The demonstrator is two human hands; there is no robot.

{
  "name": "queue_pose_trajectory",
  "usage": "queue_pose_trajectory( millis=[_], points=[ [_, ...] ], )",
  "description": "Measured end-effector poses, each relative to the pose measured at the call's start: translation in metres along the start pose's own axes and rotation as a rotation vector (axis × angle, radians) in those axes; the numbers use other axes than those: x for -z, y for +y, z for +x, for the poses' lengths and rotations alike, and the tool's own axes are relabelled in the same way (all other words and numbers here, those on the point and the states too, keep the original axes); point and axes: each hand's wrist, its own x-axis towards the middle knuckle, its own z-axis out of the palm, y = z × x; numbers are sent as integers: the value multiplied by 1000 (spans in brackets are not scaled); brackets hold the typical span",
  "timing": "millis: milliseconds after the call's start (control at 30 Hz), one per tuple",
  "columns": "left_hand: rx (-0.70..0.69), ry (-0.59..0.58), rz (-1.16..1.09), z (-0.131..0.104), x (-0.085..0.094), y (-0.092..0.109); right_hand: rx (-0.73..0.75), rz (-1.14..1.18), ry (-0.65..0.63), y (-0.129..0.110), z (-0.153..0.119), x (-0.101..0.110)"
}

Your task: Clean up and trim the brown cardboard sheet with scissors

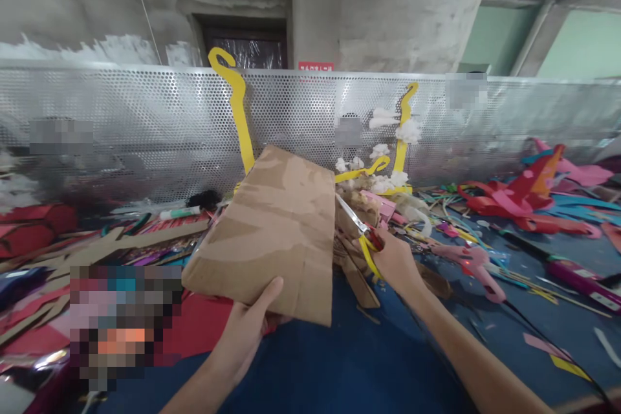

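Note:
A large piece of brown cardboard (276,226) is held up near the middle of the view. My left hand (252,323) grips its lower edge, the thumb on the front face and the other fingers hidden behind. In my right hand (391,259) is a pair of scissors (359,225) with yellow and red handles. The blades point up and left, their tips close to the cardboard's right edge; whether they touch it I cannot tell. A red sheet (198,326) lies to the left, below the cardboard.
Yellow hook-shaped pieces (240,116) stand before a perforated metal panel (160,123). A pink glue gun (478,265) and a purple tool (582,278) lie right on the blue table (369,362). Cardboard strips (130,242) lie left, a red-orange paper shape (528,194) at back right.

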Motion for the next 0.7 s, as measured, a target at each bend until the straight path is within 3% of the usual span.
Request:
queue_pose_trajectory(
  millis=[133,233,333,500,700],
  points=[
    [-20,8,-82,3,0,4,149,106,77,12,0,-9],
    [-36,59,-111,6,0,6,186,-23,126,20,1,-12],
    [-36,83,-124,7,1,9,175,-156,172,20,2,-10],
    [-59,93,-134,4,-1,14,134,-25,95,10,0,-2],
    [-69,85,-125,2,-3,14,100,-89,162,3,-3,-1]
  ],
)
